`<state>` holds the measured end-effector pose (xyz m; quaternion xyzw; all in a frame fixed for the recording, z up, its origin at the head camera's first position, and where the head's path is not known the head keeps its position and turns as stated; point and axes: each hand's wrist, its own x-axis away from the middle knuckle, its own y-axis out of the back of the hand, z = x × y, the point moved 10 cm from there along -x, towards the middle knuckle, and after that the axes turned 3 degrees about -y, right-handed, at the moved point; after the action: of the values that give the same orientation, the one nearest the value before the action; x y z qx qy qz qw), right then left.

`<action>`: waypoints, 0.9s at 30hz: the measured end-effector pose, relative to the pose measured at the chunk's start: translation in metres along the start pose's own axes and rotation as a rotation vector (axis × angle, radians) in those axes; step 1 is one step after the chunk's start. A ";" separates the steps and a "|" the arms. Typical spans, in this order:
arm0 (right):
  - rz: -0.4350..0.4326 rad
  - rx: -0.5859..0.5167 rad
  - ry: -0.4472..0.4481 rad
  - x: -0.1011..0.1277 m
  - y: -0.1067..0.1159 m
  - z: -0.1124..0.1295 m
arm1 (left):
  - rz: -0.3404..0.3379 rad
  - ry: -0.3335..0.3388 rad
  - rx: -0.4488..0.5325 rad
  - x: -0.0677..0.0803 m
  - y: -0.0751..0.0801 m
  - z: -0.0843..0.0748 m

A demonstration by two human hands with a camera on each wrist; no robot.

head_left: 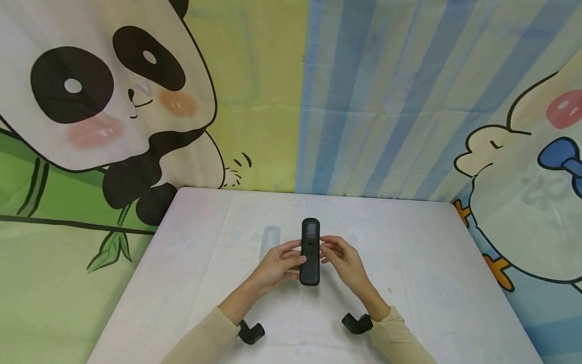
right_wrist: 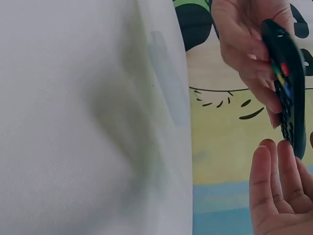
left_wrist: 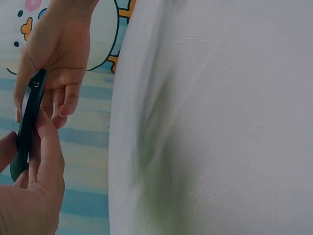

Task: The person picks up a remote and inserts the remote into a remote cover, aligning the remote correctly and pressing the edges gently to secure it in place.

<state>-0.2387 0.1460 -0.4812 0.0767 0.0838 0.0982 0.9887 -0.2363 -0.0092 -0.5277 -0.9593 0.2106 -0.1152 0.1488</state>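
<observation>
Black remote [head_left: 310, 252] is up off the white table [head_left: 409, 263], long axis pointing straight away from them, left hand [head_left: 277, 265] pinching its edge, right hand [head_left: 344, 259] loose-fingered just beside it

— Carrying everything here?
— A table [head_left: 409, 283] under a smooth white cloth [head_left: 191, 263], rounded at the far corners.
— Lying directly on it?
— Only a pale, elongated piece [head_left: 271, 241], flat on the cloth near the middle, faint and hard to make out.
</observation>
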 end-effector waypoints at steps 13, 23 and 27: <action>0.022 -0.143 -0.170 -0.004 -0.007 -0.019 | 0.010 -0.032 -0.132 0.001 -0.002 -0.002; 0.043 -0.148 -0.154 -0.005 -0.012 -0.014 | 0.020 -0.046 -0.205 0.004 0.001 -0.004; 0.043 -0.158 -0.162 -0.006 -0.015 -0.014 | 0.019 -0.054 -0.259 0.006 0.005 -0.007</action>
<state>-0.2440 0.1323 -0.4962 0.0079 -0.0059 0.1190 0.9928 -0.2347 -0.0180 -0.5224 -0.9711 0.2289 -0.0596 0.0305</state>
